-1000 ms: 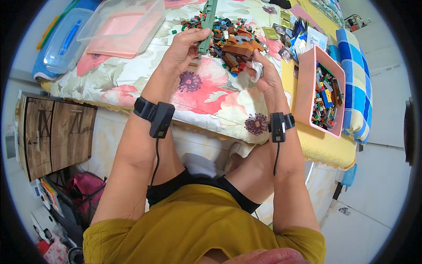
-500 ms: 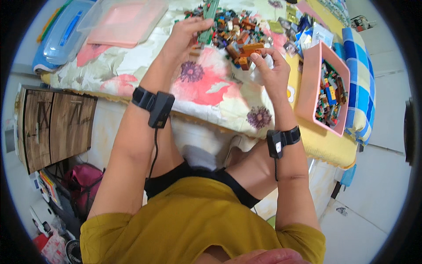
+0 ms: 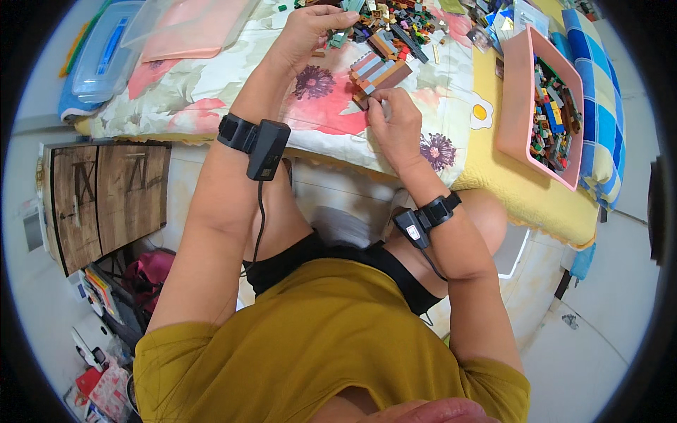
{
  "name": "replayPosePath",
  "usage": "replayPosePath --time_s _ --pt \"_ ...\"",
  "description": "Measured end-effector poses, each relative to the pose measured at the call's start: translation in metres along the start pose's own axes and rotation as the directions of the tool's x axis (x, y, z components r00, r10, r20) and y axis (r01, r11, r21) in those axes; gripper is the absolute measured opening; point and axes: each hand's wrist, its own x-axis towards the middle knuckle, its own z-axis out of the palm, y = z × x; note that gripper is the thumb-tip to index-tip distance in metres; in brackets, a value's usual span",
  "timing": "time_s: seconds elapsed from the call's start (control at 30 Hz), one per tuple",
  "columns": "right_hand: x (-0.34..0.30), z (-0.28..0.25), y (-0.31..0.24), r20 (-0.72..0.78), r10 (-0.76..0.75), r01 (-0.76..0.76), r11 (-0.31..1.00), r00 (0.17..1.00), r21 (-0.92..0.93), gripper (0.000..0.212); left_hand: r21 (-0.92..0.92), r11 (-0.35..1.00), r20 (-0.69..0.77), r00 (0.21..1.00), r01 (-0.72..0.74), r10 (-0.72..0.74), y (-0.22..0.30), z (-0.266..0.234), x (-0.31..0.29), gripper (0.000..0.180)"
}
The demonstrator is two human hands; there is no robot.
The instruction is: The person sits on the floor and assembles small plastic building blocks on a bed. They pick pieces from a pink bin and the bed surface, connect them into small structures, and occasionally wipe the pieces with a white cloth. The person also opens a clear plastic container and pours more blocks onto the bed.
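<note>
At the top edge, my left hand [image 3: 309,35] closes its thumb and fingers round a green toy-brick plate [image 3: 339,38], which they mostly cover. To its right, my right hand [image 3: 396,123] pinches the near corner of a block built of toy bricks [image 3: 381,75]. This block has brown sides and a top striped in grey and reddish brown. Loose toy bricks [image 3: 395,25] in many colours lie in a heap just beyond it on the flowered cloth [image 3: 331,113].
A pink bin [image 3: 509,113] of mixed bricks stands tilted on the right, against a blue checked cushion [image 3: 596,106]. Clear and pink plastic lids [image 3: 183,35] lie at the upper left, near a blue-handled case [image 3: 109,53]. A wooden cabinet [image 3: 106,197] stands at the left.
My right hand has come nearer and to the left, and the brick block has turned so its striped top shows. My left hand has shifted slightly up the view with the green plate.
</note>
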Motion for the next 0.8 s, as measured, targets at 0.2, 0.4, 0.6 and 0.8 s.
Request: replayPosePath --time_s 0.2,0.4,0.6,0.8 --pt "0.009 -0.008 0.009 -0.013 0.384 -0.377 0.911 0.923 0.169 0.014 -0.041 0.999 0.024 1.0 0.014 -0.013 0.0 -0.007 -0.004 0.025" --pt "0.019 -0.005 0.026 -0.027 0.566 -0.536 0.794 0.824 0.287 0.028 -0.025 1.0 0.034 0.999 0.006 -0.005 -0.006 -0.01 -0.003 0.029" --pt "0.032 -0.013 0.028 0.239 0.595 -0.639 0.737 0.768 0.218 0.032 0.084 0.994 0.012 0.998 0.067 -0.069 -0.006 -0.004 -0.006 0.028" --pt "0.035 -0.012 0.029 0.282 0.693 -0.727 0.508 0.663 0.462 0.027 0.092 0.987 -0.032 0.991 0.131 -0.129 -0.01 -0.002 -0.004 0.025"
